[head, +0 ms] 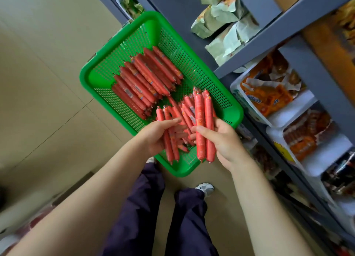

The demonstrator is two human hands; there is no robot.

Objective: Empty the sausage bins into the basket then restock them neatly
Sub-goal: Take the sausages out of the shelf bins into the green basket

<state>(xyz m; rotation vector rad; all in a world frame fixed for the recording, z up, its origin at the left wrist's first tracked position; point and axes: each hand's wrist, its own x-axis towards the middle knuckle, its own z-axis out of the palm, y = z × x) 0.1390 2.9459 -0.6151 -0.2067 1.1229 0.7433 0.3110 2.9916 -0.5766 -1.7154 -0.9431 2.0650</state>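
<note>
Head view, looking down: a green basket [194, 67] was seen on a tan floor [48, 83], beside grey shelves [269, 44]. A stack of long red sausages [146, 79] was laid in a neat row across the basket's far half. A looser heap of thinner sausages [184, 109] was piled in the near half.

The left hand [155, 134] was held over the basket's near edge, its fingers curled under two thin sausages [170, 140], with the fingertips stretched toward the heap. The right hand [221, 140] was clamped on two sausages [204, 125], held upright side by side, thumb across the front.

On the shelves, white bins [288, 111] of orange snack packs were seen at the right, and pale green bags [221, 19] above them. Dark trousers [172, 217] and a white shoe [205, 188] were visible below the basket
</note>
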